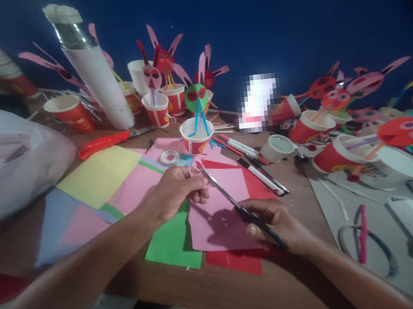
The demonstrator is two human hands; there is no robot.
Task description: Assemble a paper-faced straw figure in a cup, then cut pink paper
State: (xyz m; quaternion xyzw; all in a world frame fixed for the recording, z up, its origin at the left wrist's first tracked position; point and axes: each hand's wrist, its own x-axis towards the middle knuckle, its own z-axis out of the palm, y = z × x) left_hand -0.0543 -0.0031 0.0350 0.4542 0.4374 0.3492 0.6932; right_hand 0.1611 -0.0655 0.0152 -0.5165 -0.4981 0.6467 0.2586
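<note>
My left hand point(179, 192) is closed in a pinch, its fingertips on a small pink paper piece point(194, 164), mostly hidden by the fingers. My right hand point(278, 223) grips the black handles of a pair of scissors point(228, 190). Their blades point up and left and reach the paper at my left fingertips; they look nearly together. Below both hands lies a pink paper sheet point(217, 222), over a green sheet point(175, 246) and red paper point(240, 263). Just beyond my left hand stands a paper cup point(196, 138) with a green paper face point(196, 98) on blue straws.
A white bottle point(97, 82) and red-handled knife point(105, 144) are at the back left, near a plastic bag point(11, 160). Markers point(262, 175) and a tape roll point(170, 157) lie mid-table. Several cups with paper faces, one an orange face point(407, 131), crowd the right.
</note>
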